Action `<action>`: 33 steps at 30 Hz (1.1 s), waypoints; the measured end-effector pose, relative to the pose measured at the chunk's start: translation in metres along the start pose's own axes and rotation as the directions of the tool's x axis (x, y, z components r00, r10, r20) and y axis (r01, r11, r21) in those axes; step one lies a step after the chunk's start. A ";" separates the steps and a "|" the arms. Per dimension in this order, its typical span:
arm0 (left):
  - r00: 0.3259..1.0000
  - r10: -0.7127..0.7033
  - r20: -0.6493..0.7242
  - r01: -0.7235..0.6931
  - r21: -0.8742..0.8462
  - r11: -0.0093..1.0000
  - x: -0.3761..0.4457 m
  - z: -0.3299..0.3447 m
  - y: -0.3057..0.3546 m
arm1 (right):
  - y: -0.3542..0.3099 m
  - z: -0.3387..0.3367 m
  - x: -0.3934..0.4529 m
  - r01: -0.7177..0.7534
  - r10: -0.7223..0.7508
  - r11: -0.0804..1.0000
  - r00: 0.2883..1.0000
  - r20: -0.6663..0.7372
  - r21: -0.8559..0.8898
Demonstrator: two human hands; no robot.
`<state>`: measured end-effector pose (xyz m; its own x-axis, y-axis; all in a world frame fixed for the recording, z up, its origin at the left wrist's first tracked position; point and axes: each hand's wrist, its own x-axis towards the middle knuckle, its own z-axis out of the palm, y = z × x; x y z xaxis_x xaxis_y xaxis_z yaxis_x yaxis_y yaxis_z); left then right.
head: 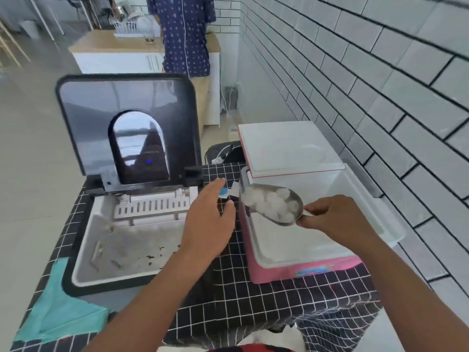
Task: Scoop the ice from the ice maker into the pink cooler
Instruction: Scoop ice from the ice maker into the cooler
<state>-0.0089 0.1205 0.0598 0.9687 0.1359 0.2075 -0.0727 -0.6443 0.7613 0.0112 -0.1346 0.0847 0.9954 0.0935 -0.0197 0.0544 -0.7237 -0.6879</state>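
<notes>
The black ice maker sits at the left with its lid raised; its white bin holds a thin layer of ice. The pink cooler stands at the right, its white lid tipped back. My right hand grips a metal scoop heaped with ice cubes, held over the cooler's left rim. My left hand hovers flat and empty between the ice maker and the cooler, fingers apart.
A black-and-white checked cloth covers the table. A teal cloth lies at the front left. A white tiled wall runs along the right. Another person stands by a wooden counter at the back.
</notes>
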 end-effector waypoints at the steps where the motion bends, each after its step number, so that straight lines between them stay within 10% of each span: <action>1: 1.000 0.004 0.025 -0.004 0.004 1.000 0.004 0.015 0.007 | 0.012 -0.009 0.001 -0.026 0.026 1.000 1.000 -0.006 -0.001; 9: 0.954 -0.242 0.178 0.193 0.253 0.948 0.011 0.109 0.013 | 0.099 -0.036 0.019 -0.138 0.131 0.967 0.990 -0.047 -0.213; 18: 0.972 -0.204 0.117 0.166 0.275 0.947 0.000 0.126 0.017 | 0.133 -0.043 0.035 -0.062 0.099 0.732 0.995 0.015 -0.679; 33: 0.983 -0.117 0.141 0.063 0.338 0.939 0.004 0.110 0.019 | 0.098 -0.065 0.041 0.078 -0.009 0.843 0.991 0.130 -0.532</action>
<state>0.0199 0.0264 0.0075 0.9943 0.1031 0.0286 0.0733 -0.8507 0.5204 0.0624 -0.2460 0.0634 0.9761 0.1887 -0.1076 0.1653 -0.9667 -0.1956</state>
